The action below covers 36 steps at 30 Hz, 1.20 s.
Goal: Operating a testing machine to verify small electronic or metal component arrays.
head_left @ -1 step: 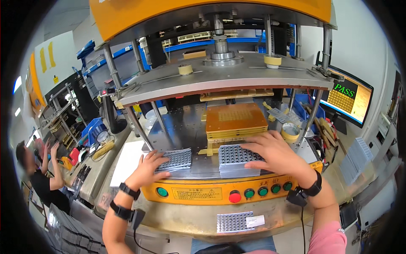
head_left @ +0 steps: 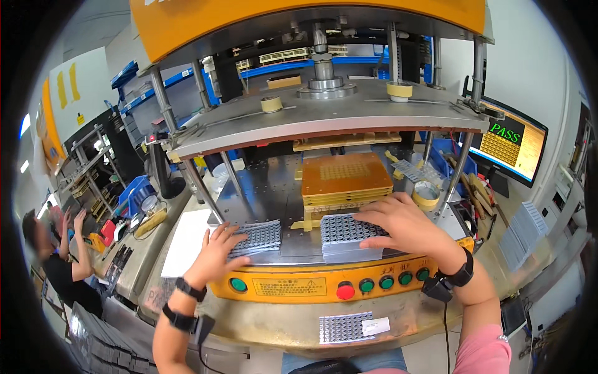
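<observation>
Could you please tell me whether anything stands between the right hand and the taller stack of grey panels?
Nothing visible does: the right hand is at the right end of the taller stack, its fingers reaching over it. The orange-topped block sits behind the stack, not between them.

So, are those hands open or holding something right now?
Left hand: open, fingers at the left stack of patterned sheets.
Right hand: open, thumb and fingers spread at the right stack.
</observation>
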{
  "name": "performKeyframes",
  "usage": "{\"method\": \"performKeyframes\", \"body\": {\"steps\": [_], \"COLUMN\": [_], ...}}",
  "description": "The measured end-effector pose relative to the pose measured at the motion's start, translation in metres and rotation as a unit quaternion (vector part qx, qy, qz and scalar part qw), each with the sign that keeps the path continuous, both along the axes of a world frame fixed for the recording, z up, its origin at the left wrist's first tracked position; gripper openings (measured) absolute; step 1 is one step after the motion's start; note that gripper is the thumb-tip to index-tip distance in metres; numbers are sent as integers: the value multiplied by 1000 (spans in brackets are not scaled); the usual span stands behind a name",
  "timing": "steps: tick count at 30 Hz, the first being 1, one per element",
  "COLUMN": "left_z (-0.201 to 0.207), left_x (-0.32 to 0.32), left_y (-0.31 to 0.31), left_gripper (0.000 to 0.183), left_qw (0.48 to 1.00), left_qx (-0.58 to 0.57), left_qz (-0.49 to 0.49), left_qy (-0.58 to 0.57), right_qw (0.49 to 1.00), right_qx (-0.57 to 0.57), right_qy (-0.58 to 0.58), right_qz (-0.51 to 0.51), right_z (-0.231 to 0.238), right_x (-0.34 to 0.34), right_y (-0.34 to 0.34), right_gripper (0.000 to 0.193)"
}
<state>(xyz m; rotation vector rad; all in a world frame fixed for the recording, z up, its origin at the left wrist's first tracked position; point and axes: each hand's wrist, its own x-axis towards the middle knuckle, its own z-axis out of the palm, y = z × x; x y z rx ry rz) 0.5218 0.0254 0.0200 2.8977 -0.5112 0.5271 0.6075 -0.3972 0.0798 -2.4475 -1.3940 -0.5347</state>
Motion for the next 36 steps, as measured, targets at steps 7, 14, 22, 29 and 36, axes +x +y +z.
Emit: {"method": "performKeyframes", "body": {"steps": [7,14,22,29,36], "left_z": [-67,-89,-93,-90,-95], "left_x": [-100,-123,-124,-127,-124], "left_y": [-84,-124,-125,-127,-125], "left_gripper": [22,17,19,20,18], "left_qw": [985,978,982,983,977], "left_qx": [-148,-187,-170,-170,-202], "left_qz": [-82,-64,-36,-21,-20], "left_qy": [-27,-70,-69,-64,-60], "right_qw": [999,997,994,994,991], "right_qx": [-6,6,-20,-56,-103], "right_qy": [-33,-37,-44,-39,67], "right_qz": [16,-61,-96,-83,-47], "right_z": [15,1,-11,-8,8], "right_x": [15,117,144,151,164], "right_y": [-2,17,37,37,35], "right_gripper": [50,43,38,40,44]}}
